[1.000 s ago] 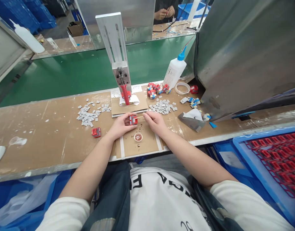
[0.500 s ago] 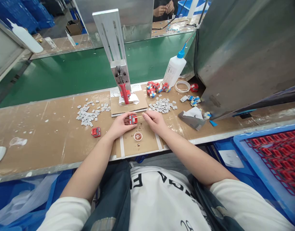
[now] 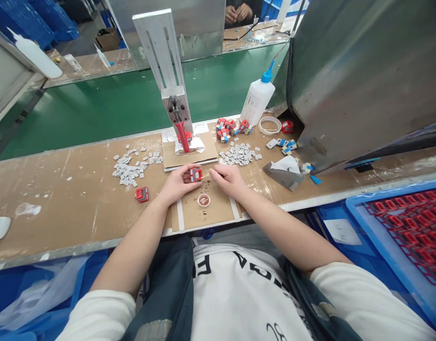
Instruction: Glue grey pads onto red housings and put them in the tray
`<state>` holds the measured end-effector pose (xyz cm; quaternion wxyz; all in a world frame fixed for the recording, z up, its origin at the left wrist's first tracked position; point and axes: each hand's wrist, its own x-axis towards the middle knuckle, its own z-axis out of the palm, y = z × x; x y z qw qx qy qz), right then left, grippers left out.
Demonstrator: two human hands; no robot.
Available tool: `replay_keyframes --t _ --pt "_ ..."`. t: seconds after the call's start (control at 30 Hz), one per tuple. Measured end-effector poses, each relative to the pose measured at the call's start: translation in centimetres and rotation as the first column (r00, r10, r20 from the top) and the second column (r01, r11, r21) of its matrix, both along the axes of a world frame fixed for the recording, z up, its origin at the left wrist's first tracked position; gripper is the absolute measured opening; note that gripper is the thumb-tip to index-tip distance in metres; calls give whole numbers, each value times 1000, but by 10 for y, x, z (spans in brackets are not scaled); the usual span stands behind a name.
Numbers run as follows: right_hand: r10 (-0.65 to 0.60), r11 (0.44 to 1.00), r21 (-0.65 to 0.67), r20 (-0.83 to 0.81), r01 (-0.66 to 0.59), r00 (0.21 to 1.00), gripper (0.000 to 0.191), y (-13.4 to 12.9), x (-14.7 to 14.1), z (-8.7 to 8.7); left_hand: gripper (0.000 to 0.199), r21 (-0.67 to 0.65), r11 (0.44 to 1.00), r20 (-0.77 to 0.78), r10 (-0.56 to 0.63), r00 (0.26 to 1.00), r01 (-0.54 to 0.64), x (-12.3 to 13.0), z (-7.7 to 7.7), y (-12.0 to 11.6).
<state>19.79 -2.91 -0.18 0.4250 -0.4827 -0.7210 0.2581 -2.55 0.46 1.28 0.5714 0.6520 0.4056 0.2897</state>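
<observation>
My left hand point(image 3: 180, 183) is closed around a small red and grey plastic toy-vehicle part point(image 3: 195, 174), held above the cardboard. Pinched in my right hand point(image 3: 229, 180) is a thin pale stick point(image 3: 206, 176), its tip at the right side of the red part. Below both hands sits a small round cup point(image 3: 204, 200) of reddish-brown liquid, with dark specks scattered near it. A similar red and grey part point(image 3: 141, 194) lies left of my left hand. Small grey flat pieces lie in a left pile point(image 3: 127, 169) and a right pile point(image 3: 240, 155).
A metal press with a red handle point(image 3: 182, 137) stands behind my hands. Toward the back right are a white bottle point(image 3: 257, 100), several red and blue parts point(image 3: 223, 134) and a tape roll point(image 3: 269, 126). A blue crate point(image 3: 356, 208) holds red parts. Another person's hands point(image 3: 238, 14) show beyond the green belt point(image 3: 97, 109).
The view has shifted slightly. Both hands keep nearly the same pose, with the stick still at the red part; its tip has moved only a little.
</observation>
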Motion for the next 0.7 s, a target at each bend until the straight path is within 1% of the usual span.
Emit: replay_keyframes --t 0.2,0.3,0.47,0.6,0.67,0.7 --pt "54 998 -9 -34 -54 998 53 0 -1 1 64 8 1000 -9 6 1000 -6 1 -1 0" --pt "59 998 -8 -73 -60 996 56 1 -2 1 65 13 1000 -28 4 1000 -4 2 1 -1" --pt "8 1000 21 -129 -6 992 58 3 -4 2 65 37 999 -55 3 998 -1 3 4 -2" --pt "-33 999 36 -160 39 987 55 3 -2 4 66 24 1000 -49 -6 999 7 2 3 -2" --pt "-3 998 55 -156 12 988 55 1 1 5 68 12 1000 -29 4 1000 -3 2 2 -2" --pt "51 997 62 -135 -43 990 56 0 3 5 68 10 1000 -17 16 1000 -16 1 2 -1"
